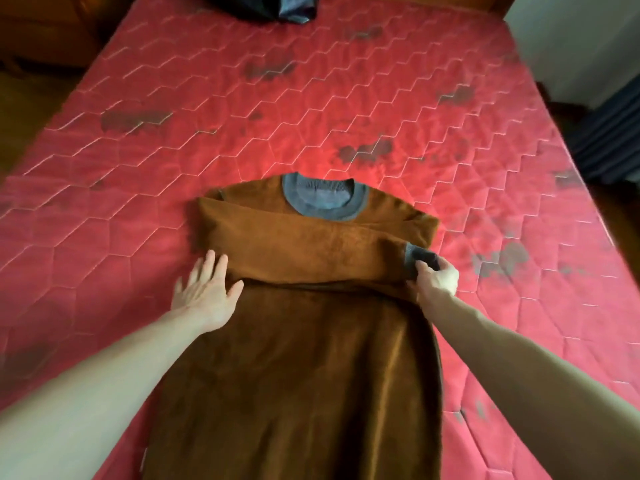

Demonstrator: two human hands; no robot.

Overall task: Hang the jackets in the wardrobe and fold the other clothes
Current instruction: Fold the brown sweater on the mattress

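A brown fleece sweater [298, 341] with a grey collar [323, 197] lies flat on the red quilted mattress [346, 98], its neck pointing away from me. One sleeve is folded across the chest from left to right. My right hand [437, 277] pinches that sleeve's grey cuff [420, 255] at the sweater's right edge. With fingers spread, my left hand [206, 289] lies flat at the sweater's left edge, beside the sleeve fold, holding nothing.
A dark garment [266, 6] is heaped at the far end of the mattress. Wooden furniture [38, 26] stands at the far left. Dark blue striped fabric [613, 133] hangs past the bed's right side, under a white wall.
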